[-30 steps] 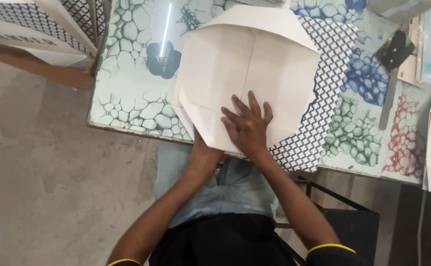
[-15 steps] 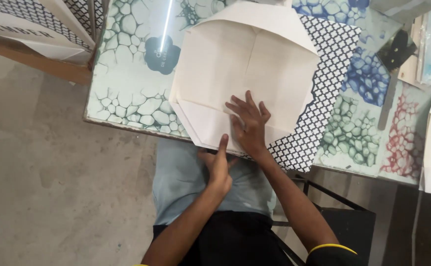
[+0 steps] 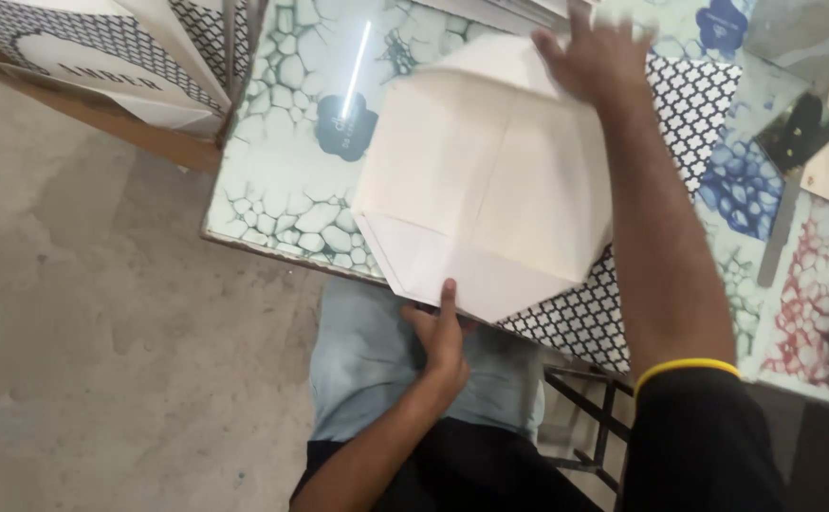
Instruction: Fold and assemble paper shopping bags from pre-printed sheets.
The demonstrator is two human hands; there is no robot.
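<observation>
While a glass-topped table (image 3: 282, 204) printed with green, blue and red crackle patterns fills the upper part of the view, a wide stretch of grey concrete floor (image 3: 101, 360) is seen at nine o'clock from it. At the centre of the table a large cream folded paper sheet with angled corner flaps (image 3: 486, 190) is laid flat over a sheet of black-and-white lattice-patterned paper (image 3: 690, 104), which shows past it from one to five o'clock. The cream sheet's near corner is carried past the table edge, above the lap in pale blue cloth (image 3: 367, 370). At eleven o'clock, lattice-printed white cardboard boxes (image 3: 82, 47) are stacked at the table's far left. At three o'clock a dark-headed tool with a grey handle (image 3: 792, 166) is laid on the glass. The right hand (image 3: 597, 59) is stretched to twelve o'clock, fingers spread wide and flat on the far edge of the cream sheet, blurred, with nothing clasped. The left hand (image 3: 441, 339) is placed at six o'clock, a finger pointed up and touching the sheet's near edge; whether anything is pinched beneath cannot be told.
</observation>
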